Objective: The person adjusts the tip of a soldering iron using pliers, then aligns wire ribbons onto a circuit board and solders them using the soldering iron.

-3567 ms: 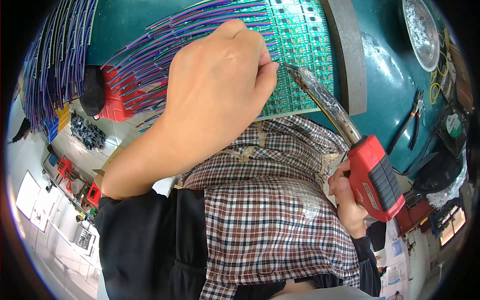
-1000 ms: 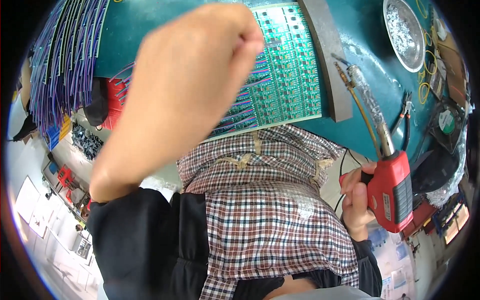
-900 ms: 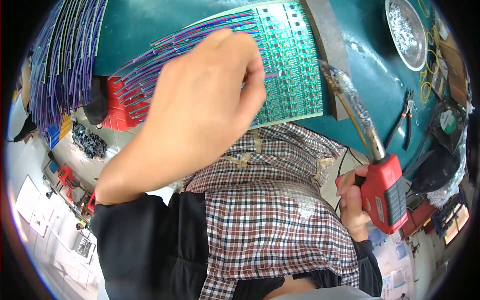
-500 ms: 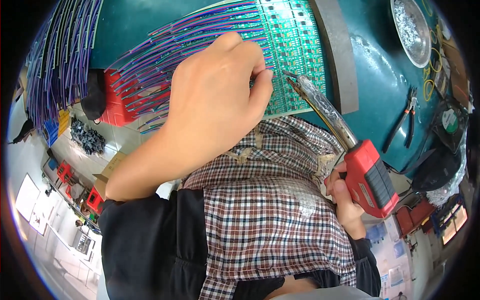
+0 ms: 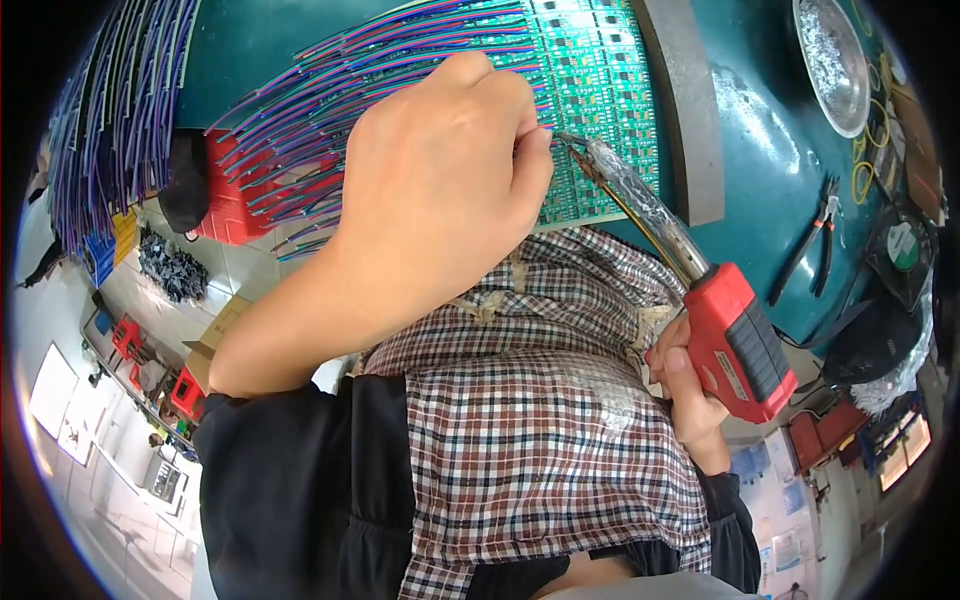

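Near the panel [image 5: 612, 120], the right grip [image 5: 690, 393] clasped a soldering gun [image 5: 738, 343] whose slip could burn the pinched left grip [image 5: 450, 165], contents hidden.

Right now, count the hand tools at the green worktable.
2: a red-and-black soldering gun in the right hand, and orange-and-black-handled metal pliers lying on the worktable, right of the grey bar. Others may be hidden behind the left hand.
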Tool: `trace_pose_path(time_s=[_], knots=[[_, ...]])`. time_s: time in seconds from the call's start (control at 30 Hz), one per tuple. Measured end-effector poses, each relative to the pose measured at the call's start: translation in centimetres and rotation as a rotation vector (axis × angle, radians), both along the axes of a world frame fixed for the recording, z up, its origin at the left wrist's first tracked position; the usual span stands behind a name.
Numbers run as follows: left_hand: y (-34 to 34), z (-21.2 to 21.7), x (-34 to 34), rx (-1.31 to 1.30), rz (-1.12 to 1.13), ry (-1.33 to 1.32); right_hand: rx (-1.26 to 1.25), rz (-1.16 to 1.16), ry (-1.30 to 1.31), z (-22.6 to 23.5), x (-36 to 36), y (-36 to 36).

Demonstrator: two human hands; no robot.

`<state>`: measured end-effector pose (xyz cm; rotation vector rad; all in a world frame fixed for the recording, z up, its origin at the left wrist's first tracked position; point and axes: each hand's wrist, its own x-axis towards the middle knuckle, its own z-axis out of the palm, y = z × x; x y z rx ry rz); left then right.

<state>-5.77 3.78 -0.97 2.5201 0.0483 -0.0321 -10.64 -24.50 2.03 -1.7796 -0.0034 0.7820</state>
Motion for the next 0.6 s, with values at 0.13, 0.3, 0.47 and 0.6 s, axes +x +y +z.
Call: trace_pose_path(time_s=[0.13, 0.3, 0.47, 0.6], knots=[[-0.1, -0.2, 0.0, 0.012, -0.004, -0.014, -0.035, -0.004, 0.044, 0.1, -0.1, -0.1], [0.0, -0.2, 0.0, 0.019, -0.003, -0.019, -0.058, -0.002, 0.001, 0.2, -0.2, -0.4], [0.0, -0.3, 0.0, 0.027, 0.0, -0.018, -0.109, 0.0, 0.008, 0.2, -0.6, -0.8], [-0.1, -0.2, 0.0, 0.034, -0.008, -0.03, -0.105, 0.034, -0.013, 0.0, -0.7, -1.1]])
